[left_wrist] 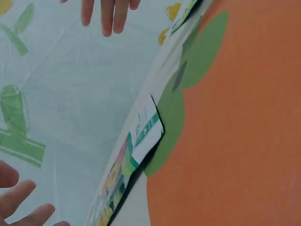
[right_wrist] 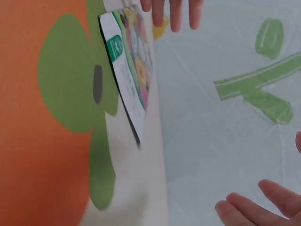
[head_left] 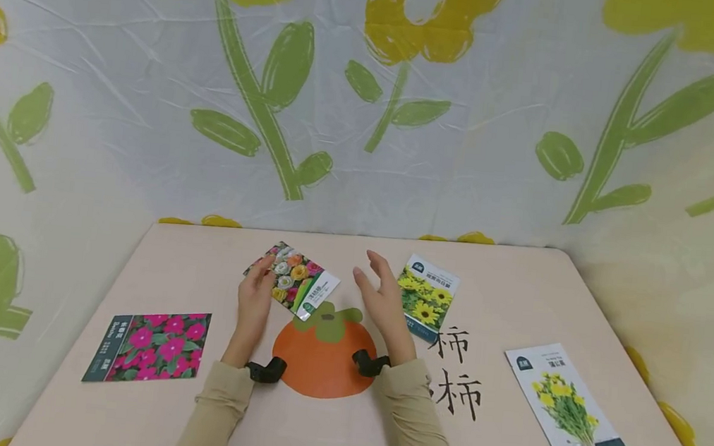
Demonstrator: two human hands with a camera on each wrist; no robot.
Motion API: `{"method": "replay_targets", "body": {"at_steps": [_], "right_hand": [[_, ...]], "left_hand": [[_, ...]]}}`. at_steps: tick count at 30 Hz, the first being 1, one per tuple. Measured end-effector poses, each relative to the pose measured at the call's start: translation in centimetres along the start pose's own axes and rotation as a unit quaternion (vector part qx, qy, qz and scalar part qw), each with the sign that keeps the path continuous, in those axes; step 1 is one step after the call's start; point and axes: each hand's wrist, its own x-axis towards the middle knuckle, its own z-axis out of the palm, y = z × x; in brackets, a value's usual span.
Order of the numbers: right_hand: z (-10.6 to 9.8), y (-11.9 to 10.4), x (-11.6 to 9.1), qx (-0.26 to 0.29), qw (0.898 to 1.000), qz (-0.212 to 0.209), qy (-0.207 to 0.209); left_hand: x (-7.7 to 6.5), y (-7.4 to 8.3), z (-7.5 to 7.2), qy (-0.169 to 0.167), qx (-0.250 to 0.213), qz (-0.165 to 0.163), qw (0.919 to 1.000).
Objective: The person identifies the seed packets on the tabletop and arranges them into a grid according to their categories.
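My left hand (head_left: 255, 298) hovers by a seed packet (head_left: 298, 274) with multicoloured roses, its fingers overlapping the packet's left part in the head view. It grips nothing, and its fingers (left_wrist: 21, 202) spread loosely in the left wrist view. Opposite it, my right hand (head_left: 385, 310) is raised with thumb and fingers apart, holding nothing. Just to that hand's right lies a packet (head_left: 430, 293) showing yellow sunflower-like blooms. The rose packet (right_wrist: 129, 70) lies tilted at the orange persimmon print's leaves in the right wrist view.
A packet with pink flowers (head_left: 158, 347) lies at the left of the pink table (head_left: 312, 439). At the right is a packet with a yellow bunch (head_left: 570, 412). A flower-printed cloth (head_left: 463, 175) hangs behind and at both sides. Black wrist cameras (head_left: 268, 369) sit at both cuffs.
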Motion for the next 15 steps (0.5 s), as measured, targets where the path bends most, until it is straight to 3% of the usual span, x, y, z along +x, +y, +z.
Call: {"method": "replay_targets", "body": {"at_steps": [3, 8, 11, 15], "right_hand": [[1.0, -0.6, 0.1, 0.063, 0.998, 0.01, -0.013], [3.5, 0.6, 1.2, 0.181, 0.982, 0.033, -0.04], [4.8, 2.2, 1.9, 0.195, 0.979, 0.038, -0.044], [5.3, 2.9, 1.8, 0.185, 0.98, 0.044, -0.055]], "left_hand": [[0.3, -0.4, -0.1, 0.035, 0.007, -0.014, 0.9993], [0.6, -1.4, -0.2, 0.089, 0.008, -0.01, 0.996], [0.7, -1.9, -0.1, 0.09, 0.012, 0.01, 0.9958], [0.7, -2.5, 0.0, 0.085, 0.061, 0.034, 0.9939]]}}
